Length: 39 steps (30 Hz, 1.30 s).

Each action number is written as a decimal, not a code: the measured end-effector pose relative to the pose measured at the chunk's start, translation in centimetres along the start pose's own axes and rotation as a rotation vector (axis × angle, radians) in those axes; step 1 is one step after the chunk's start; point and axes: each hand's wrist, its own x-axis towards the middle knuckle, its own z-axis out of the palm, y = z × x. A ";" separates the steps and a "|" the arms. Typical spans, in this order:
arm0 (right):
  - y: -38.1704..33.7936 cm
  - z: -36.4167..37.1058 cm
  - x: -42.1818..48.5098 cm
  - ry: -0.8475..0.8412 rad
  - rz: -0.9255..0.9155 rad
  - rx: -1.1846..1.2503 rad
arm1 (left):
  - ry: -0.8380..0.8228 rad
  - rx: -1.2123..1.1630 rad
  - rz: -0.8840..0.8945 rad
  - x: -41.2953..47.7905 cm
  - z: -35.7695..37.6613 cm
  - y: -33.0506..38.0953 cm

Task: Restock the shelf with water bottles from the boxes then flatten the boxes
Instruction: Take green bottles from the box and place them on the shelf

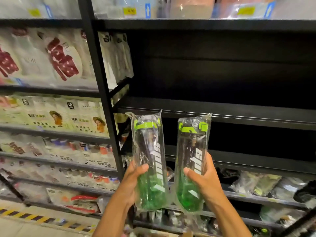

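I hold two water bottles upright in front of a black shelf unit. Both are clear with a green base and a lime-green lid, each sealed in a clear plastic bag. My left hand [132, 181] grips the lower half of the left bottle [148, 151]. My right hand [205, 178] grips the lower half of the right bottle [193, 151]. The bottle tops reach the front edge of a bare black shelf [239, 115]. The shelf board below it [256, 161] is also bare. No box shows clearly.
A black upright post [100, 93] separates the dark bay from the left bay, which is packed with white bagged goods [59, 60]. Bagged bottles [256, 183] lie on the lower right shelves. Yellow-black hazard tape [34, 218] marks the floor at bottom left.
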 end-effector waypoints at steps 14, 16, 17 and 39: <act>-9.3 -0.7 17.7 0.063 -0.285 -0.004 | -0.129 0.069 0.288 13.4 7.3 14.5; -10.5 -0.6 20.4 0.045 -0.287 0.008 | -0.102 0.141 0.348 16.1 7.5 16.8; -11.1 -0.5 21.7 0.034 -0.282 0.010 | -0.073 0.173 0.372 17.4 7.6 17.9; -7.8 6.0 42.9 0.116 -0.250 -0.201 | 0.092 0.558 0.506 39.8 5.4 21.0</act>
